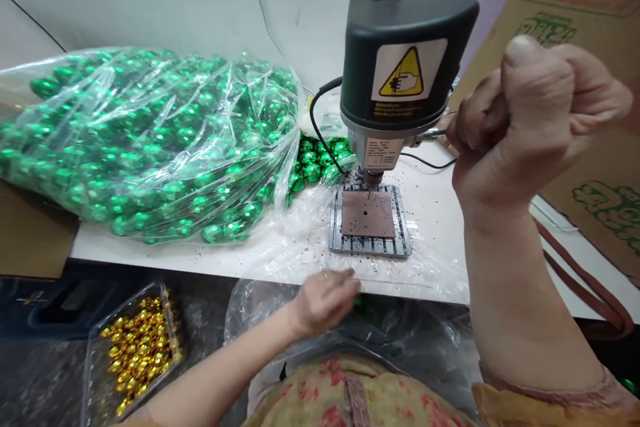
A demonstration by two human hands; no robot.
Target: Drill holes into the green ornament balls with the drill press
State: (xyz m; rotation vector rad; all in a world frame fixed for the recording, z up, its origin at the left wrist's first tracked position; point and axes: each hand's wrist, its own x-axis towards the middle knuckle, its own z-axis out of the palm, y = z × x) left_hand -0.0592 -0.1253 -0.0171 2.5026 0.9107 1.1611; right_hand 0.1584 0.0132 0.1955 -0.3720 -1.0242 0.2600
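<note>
A small bench drill press [410, 53] stands on the white table, its dark housing bearing a yellow warning label. My right hand [530, 100] is closed in a fist at its right side, around the end of the feed handle [434, 136]. Under the chuck [371, 177], a brown square plate [369, 223] with a small dark hole lies on the slotted metal base [370, 247]. My left hand [327, 300] is at the table's front edge, fingers curled together; whatever they hold, if anything, is hidden.
A clear bag of shiny green faceted balls [165, 147] fills the table's left side. More green balls [313, 163] lie behind the press. Dark shavings surround the base. A clear tray [90, 360] of gold balls sits lower left. A cardboard box [590, 147] stands right.
</note>
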